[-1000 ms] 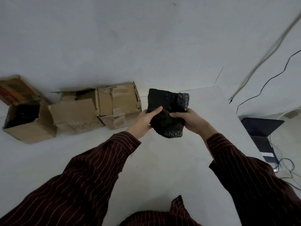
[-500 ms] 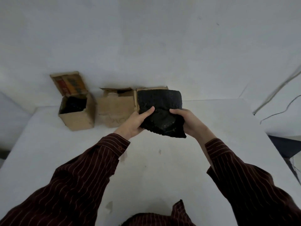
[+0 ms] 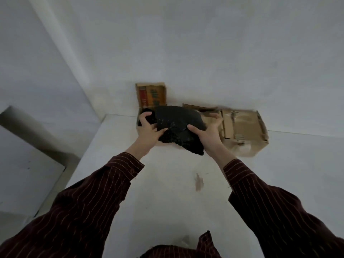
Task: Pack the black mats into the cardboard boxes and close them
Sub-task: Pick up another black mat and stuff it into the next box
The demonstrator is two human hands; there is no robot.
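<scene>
Both your left hand [image 3: 147, 127] and right hand [image 3: 206, 131] clamp the folded mat [image 3: 178, 125] over the open box [image 3: 151, 95]. It looks soft and floppy; grip the folded edges so it stays bundled.

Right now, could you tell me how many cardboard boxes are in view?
3. One with a printed lid stands open at the wall, one lies on its side right, and one sits between, largely hidden by the black mat.

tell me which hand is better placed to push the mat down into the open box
Left, probably. The left hand already grips the black mat at the open box with the printed flap, while the right hand holds the side nearer the other boxes.
</scene>
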